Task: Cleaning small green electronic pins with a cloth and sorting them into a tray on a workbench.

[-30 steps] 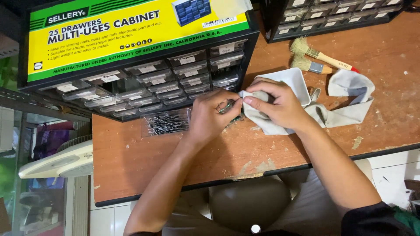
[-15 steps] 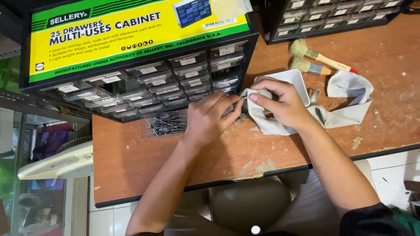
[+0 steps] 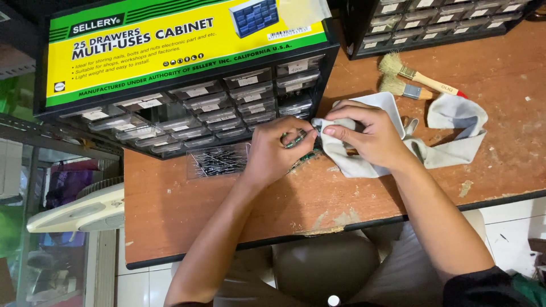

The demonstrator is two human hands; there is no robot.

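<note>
Small green cylindrical components with thin wire leads [image 3: 297,138] sit pinched in the left hand [image 3: 278,150] fingers, touching the right hand [image 3: 369,136] fingers, which are closed on a soft white cloth [image 3: 455,133]. They look light, with bendable leads; best gripped by the body.

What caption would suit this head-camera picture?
Left hand pinches small green parts while right hand grips a white cloth on a wooden table.
</note>
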